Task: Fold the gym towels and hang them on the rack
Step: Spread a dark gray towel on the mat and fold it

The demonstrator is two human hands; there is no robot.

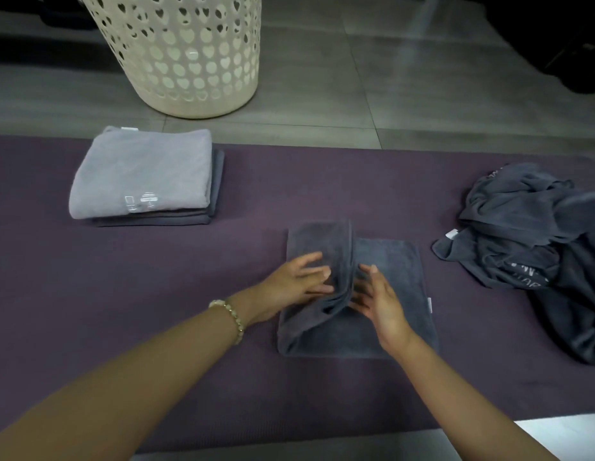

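Note:
A dark grey towel (394, 261) lies on the purple mat (156, 294) in front of me, its left half lifted into a fold that stands up along the middle. My left hand (297, 282) lies on the outer side of that raised flap with fingers spread and mostly straight. Just right of the fold, my right hand (377, 299) has its fingers tucked in against the ridge from the other side. A stack of folded towels (139, 174), light grey on top of dark grey, sits at the back left of the mat. No rack is in view.
A heap of unfolded dark grey towels (538, 234) lies at the right end of the mat. A cream perforated laundry basket (183, 54) stands on the grey tiled floor beyond the mat. Dark objects fill the far right corner.

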